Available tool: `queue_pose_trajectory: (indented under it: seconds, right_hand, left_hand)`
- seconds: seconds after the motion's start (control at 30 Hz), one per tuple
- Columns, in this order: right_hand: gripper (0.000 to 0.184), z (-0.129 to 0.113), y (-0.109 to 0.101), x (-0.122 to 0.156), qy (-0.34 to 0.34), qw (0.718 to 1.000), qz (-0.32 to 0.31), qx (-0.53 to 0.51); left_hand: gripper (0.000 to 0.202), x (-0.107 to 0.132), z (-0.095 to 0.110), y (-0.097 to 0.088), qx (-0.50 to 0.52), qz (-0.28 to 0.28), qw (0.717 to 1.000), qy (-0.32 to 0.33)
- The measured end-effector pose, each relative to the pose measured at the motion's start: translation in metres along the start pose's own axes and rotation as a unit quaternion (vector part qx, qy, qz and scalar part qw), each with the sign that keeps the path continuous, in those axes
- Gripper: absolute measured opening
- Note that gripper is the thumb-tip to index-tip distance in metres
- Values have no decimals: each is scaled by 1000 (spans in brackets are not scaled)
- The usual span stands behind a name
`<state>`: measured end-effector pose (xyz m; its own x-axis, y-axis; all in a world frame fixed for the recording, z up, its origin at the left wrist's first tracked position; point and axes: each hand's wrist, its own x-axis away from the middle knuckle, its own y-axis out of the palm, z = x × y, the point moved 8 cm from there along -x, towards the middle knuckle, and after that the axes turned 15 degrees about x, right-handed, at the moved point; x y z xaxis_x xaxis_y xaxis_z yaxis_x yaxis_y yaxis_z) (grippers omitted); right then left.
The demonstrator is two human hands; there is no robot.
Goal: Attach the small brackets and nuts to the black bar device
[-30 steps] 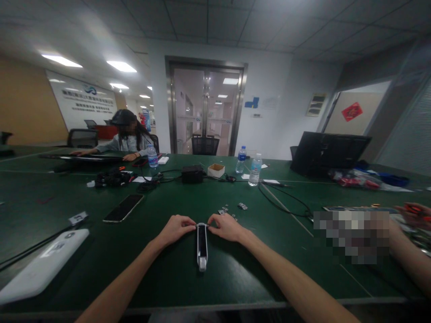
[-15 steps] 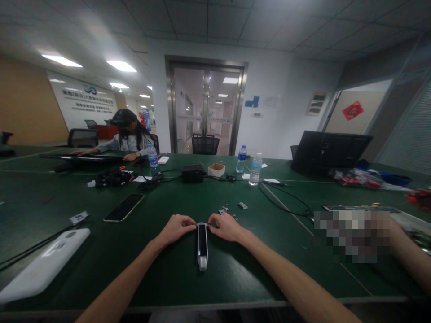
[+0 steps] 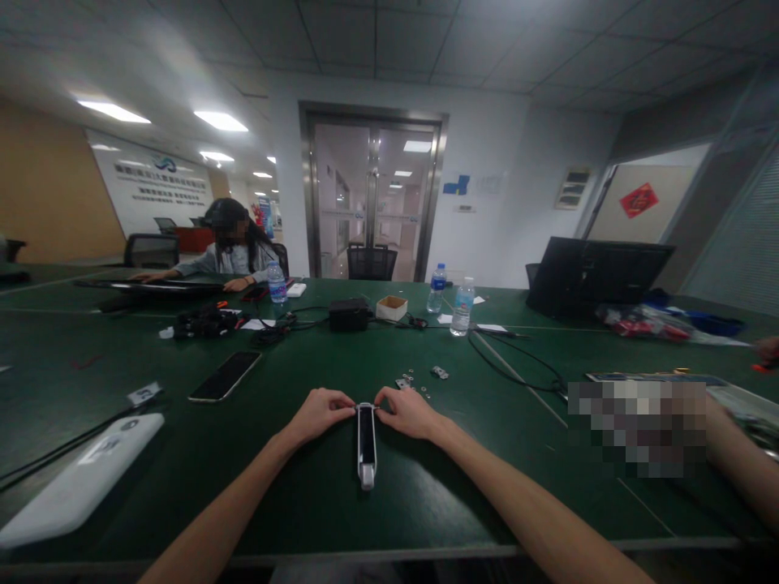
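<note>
- A long flat white plastic case [image 3: 79,478] lay at the far left of the dark green table [image 3: 292,503], near the front edge.
- A flat black phone [image 3: 224,375] lay farther back, well apart from the hands.
- The left hand [image 3: 317,414] rested on the table. Its fingers [image 3: 344,403] were curled and pressed together, pinching the left side of the far end of a long narrow white and black plastic piece [image 3: 365,442].
- That piece lay flat in the middle of the table, right in front of the person. It sat between the two hands and pointed straight away.
- The right hand [image 3: 409,410] rested on the table too. Its fingers [image 3: 385,399] were curled, pinching the right side of the same far end.
- Small silver metal bits [image 3: 419,377] lay just behind the right hand.
- Two clear plastic water bottles [image 3: 462,307] stood upright much farther back.
- Another person's bare arm [image 3: 739,470] rested on the table at the far right.
</note>
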<state>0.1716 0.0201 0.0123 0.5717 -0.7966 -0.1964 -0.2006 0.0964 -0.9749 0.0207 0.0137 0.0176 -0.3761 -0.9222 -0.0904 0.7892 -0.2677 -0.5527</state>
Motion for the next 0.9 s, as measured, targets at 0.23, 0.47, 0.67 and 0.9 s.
queue_pose_trajectory:
  seconds: [0.23,0.47,0.67,0.9]
  right_hand:
    - [21,0,-1,0,1,1000,-5,11]
    - [21,-1,-2,1,1,1000,-1,2]
    - [20,-2,0,0,10,1000,-1,1]
    - [19,-3,-3,1,13,1000,1,3]
  left_hand:
    - [35,1,-1,1,13,-8,1000,-5]
    - [35,0,-3,1,10,-12,1000,-9]
    - [35,-1,-6,1,15,-9,1000,-4]
    - [35,-2,-8,1,16,-9,1000,2]
